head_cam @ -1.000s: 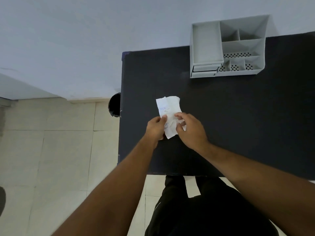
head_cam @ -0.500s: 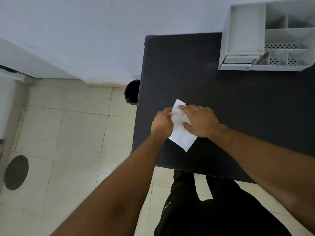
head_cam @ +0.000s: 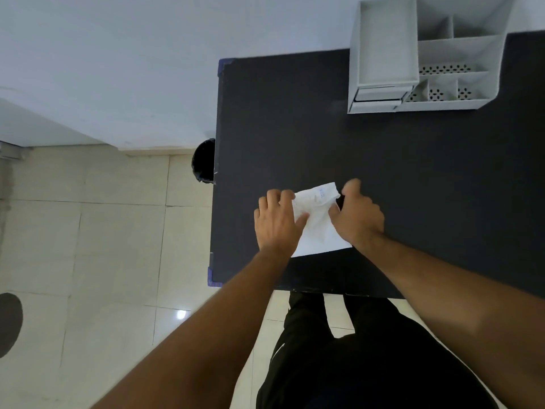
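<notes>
Grip: left hand [head_cam: 275, 224] and right hand [head_cam: 359, 221] pinch paper [head_cam: 317, 228] by its sides.
Done: lower half looks flat on bench [head_cam: 413, 172].
Left: crumpled top, likely smoothing.

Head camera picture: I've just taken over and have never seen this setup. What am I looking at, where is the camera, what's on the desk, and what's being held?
There is no machine here. A person works with two bare hands, and the single wide-angle camera sits on that person's head, looking forward and down, so both arms enter from the bottom edge. The left hand and the right hand each grip one side of a white crumpled sheet of paper with faint blue writing, on or just above the black rectangular table. At the table's far side stands a light grey plastic desk organiser with several compartments, which look empty. By the table's left edge, on the pale tiled floor, is a round black bin.
</notes>
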`<action>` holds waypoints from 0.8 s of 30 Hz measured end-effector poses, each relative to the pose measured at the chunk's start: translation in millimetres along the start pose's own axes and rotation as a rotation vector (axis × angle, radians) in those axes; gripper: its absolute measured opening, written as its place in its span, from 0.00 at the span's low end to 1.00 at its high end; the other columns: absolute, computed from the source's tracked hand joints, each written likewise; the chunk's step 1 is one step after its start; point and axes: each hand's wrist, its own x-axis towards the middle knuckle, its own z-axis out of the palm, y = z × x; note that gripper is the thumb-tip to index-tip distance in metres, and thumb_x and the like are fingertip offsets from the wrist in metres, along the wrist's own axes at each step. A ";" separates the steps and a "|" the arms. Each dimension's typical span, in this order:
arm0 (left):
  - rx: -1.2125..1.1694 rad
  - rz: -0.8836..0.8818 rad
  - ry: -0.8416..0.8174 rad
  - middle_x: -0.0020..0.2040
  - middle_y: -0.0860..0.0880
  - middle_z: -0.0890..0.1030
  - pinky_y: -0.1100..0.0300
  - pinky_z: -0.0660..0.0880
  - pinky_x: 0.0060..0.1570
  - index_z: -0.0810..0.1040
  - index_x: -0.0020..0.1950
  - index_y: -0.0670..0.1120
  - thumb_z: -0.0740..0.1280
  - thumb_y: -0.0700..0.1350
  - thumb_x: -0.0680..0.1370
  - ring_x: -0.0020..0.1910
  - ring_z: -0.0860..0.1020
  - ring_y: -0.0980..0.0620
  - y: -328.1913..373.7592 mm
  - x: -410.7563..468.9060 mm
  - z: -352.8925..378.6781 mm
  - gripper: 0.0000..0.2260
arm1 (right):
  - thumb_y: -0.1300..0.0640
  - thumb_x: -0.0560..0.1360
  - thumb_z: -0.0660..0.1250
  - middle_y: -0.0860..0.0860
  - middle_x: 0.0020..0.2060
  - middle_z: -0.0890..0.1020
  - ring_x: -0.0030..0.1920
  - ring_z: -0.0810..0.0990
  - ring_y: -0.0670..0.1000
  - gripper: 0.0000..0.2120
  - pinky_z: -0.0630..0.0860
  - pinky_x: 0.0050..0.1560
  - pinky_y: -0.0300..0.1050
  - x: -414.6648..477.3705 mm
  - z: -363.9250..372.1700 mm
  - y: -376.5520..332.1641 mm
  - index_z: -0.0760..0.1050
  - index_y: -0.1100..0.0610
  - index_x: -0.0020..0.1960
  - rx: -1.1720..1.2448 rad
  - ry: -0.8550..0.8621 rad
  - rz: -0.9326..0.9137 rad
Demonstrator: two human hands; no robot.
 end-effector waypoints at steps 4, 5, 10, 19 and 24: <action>0.064 -0.154 -0.020 0.66 0.47 0.71 0.49 0.73 0.57 0.73 0.66 0.50 0.70 0.64 0.75 0.60 0.72 0.44 0.2 -7.8 6.0 0.26 | 0.53 0.75 0.73 0.53 0.64 0.77 0.57 0.80 0.55 0.24 0.81 0.51 0.48 2.4 5.3 2.9 0.70 0.49 0.69 -0.177 -0.027 -0.492; 0.053 -0.212 -0.034 0.67 0.46 0.71 0.48 0.74 0.57 0.72 0.67 0.50 0.69 0.65 0.75 0.61 0.73 0.44 0.6 -7.6 4.5 0.28 | 0.54 0.75 0.74 0.54 0.67 0.76 0.60 0.79 0.57 0.25 0.81 0.53 0.51 4.7 9.5 4.1 0.72 0.49 0.70 -0.253 -0.045 -0.575; -0.320 -0.341 -0.171 0.68 0.47 0.73 0.48 0.78 0.55 0.62 0.74 0.55 0.67 0.55 0.81 0.62 0.77 0.43 1.7 1.5 -1.6 0.24 | 0.53 0.79 0.67 0.54 0.68 0.76 0.61 0.77 0.57 0.25 0.78 0.57 0.52 12.5 12.7 0.9 0.68 0.45 0.75 -0.444 -0.060 -0.581; -0.359 0.093 -0.075 0.75 0.48 0.67 0.54 0.72 0.66 0.70 0.72 0.50 0.72 0.47 0.78 0.71 0.69 0.48 3.7 32.0 -5.6 0.24 | 0.43 0.78 0.66 0.51 0.51 0.82 0.49 0.80 0.53 0.17 0.77 0.48 0.49 9.5 6.1 2.4 0.75 0.49 0.64 -0.394 0.053 -0.405; 0.062 0.047 -0.127 0.82 0.43 0.55 0.41 0.69 0.68 0.62 0.79 0.44 0.68 0.56 0.78 0.80 0.55 0.41 5.7 -5.1 17.2 0.33 | 0.45 0.76 0.71 0.52 0.54 0.81 0.50 0.80 0.54 0.18 0.78 0.46 0.49 15.0 8.8 -2.5 0.75 0.51 0.63 -0.324 0.056 -0.429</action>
